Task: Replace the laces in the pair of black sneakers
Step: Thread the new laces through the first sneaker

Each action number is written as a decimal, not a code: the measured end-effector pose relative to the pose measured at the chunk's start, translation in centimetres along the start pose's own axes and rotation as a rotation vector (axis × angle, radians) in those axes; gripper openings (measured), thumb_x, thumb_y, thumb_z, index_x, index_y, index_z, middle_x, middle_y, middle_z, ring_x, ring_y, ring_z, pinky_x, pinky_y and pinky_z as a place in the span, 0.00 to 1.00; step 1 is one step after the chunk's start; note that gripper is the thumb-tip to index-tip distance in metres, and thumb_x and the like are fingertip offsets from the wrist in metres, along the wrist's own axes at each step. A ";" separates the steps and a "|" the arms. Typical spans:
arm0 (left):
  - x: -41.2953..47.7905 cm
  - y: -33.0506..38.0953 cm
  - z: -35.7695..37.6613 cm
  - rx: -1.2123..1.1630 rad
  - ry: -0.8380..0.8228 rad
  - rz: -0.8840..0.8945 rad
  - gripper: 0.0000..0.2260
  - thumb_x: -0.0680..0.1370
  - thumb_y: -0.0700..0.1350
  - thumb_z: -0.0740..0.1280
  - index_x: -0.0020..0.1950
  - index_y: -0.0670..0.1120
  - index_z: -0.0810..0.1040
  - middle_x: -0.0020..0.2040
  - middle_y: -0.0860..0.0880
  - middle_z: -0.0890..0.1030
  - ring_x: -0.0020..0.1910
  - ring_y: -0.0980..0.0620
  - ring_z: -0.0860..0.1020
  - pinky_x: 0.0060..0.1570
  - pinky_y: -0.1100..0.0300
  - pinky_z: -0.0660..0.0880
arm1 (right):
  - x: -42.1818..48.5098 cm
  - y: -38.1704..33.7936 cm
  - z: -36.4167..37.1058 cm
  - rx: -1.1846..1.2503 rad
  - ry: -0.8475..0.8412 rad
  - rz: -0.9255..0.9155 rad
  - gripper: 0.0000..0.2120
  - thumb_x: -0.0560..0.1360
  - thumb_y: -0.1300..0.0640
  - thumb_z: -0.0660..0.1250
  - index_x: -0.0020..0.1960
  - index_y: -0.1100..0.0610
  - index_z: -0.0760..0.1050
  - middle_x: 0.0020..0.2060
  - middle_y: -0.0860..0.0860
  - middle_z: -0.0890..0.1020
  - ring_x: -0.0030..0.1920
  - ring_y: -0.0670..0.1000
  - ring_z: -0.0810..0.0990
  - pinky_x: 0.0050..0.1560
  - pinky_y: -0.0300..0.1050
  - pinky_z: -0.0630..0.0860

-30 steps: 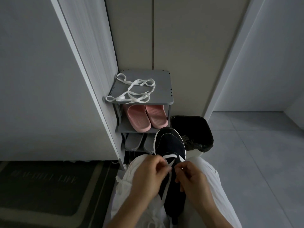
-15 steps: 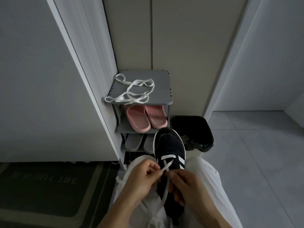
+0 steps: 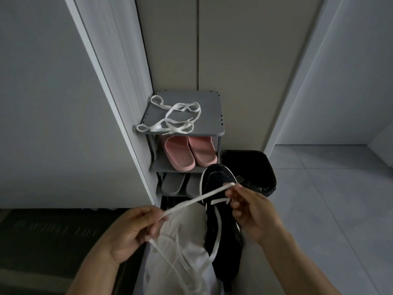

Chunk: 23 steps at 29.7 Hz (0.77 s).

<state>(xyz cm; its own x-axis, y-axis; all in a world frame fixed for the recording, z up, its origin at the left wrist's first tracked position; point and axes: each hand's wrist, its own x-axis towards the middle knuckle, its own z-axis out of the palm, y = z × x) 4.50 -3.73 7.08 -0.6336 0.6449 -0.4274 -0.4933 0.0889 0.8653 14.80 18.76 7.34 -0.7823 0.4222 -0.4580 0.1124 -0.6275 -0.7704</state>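
Observation:
A black sneaker (image 3: 219, 220) with a white sole edge lies on my lap, toe pointing away. A white lace (image 3: 200, 198) runs through its front eyelets, with one bar across the tongue. My left hand (image 3: 136, 233) grips the lace, and the loose end trails down over my white trousers. My right hand (image 3: 253, 211) pinches the same lace near the sneaker's toe, so the stretch between my hands is taut. Another loose white lace (image 3: 172, 120) lies tangled on top of the grey shoe rack (image 3: 210, 124).
The shoe rack holds pink slippers (image 3: 189, 151) on its middle shelf and grey slippers (image 3: 176, 184) below. A black-lined bin (image 3: 255, 167) stands right of the rack. A dark doormat (image 3: 53, 237) lies at the left. Grey floor tiles (image 3: 331, 199) spread to the right.
My hands have moved apart from close together over the eyelets. The left hand drew the lace down and left, the right hand went up to the right, pulling the lace taut.

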 end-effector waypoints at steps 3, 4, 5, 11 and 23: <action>0.2 0.6 1.1 -0.268 -0.066 0.074 0.22 0.49 0.50 0.84 0.34 0.41 0.81 0.25 0.46 0.73 0.23 0.53 0.70 0.26 0.63 0.71 | -1.1 0.9 0.7 -0.375 -0.062 -0.105 0.10 0.79 0.62 0.58 0.50 0.60 0.78 0.29 0.50 0.79 0.23 0.44 0.69 0.22 0.34 0.64; 0.4 0.9 1.8 -0.317 -0.103 0.094 0.21 0.50 0.49 0.84 0.35 0.41 0.81 0.28 0.45 0.75 0.24 0.53 0.72 0.27 0.62 0.73 | -1.6 1.4 1.2 -0.502 -0.090 -0.165 0.09 0.79 0.62 0.59 0.49 0.59 0.78 0.29 0.49 0.79 0.23 0.43 0.69 0.23 0.34 0.64; 0.6 1.3 2.6 -0.355 -0.137 0.102 0.21 0.51 0.48 0.84 0.37 0.41 0.82 0.30 0.44 0.78 0.26 0.52 0.75 0.29 0.61 0.75 | -2.1 1.9 1.6 -0.595 -0.125 -0.218 0.09 0.79 0.62 0.60 0.47 0.57 0.79 0.29 0.48 0.78 0.23 0.42 0.69 0.24 0.33 0.64; 1.7 4.0 5.1 -0.410 -0.157 0.140 0.23 0.51 0.44 0.83 0.42 0.39 0.83 0.37 0.42 0.82 0.33 0.52 0.81 0.31 0.61 0.79 | -4.2 5.8 4.3 -0.580 -0.531 -0.291 0.04 0.77 0.58 0.63 0.48 0.53 0.77 0.34 0.44 0.80 0.37 0.40 0.77 0.42 0.33 0.72; 3.2 3.9 0.9 -0.472 0.163 0.147 0.04 0.61 0.44 0.74 0.32 0.45 0.82 0.26 0.52 0.75 0.22 0.60 0.70 0.20 0.70 0.67 | -3.0 1.9 1.2 -0.633 -0.485 -0.038 0.14 0.79 0.57 0.60 0.36 0.58 0.76 0.20 0.45 0.70 0.21 0.44 0.68 0.27 0.36 0.69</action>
<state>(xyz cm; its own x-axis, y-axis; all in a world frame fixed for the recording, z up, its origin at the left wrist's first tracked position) 1.10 -0.58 9.27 -0.7824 0.4949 -0.3782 -0.5834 -0.3697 0.7232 16.65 15.48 7.78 -0.9555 0.0128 -0.2946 0.2931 -0.0666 -0.9538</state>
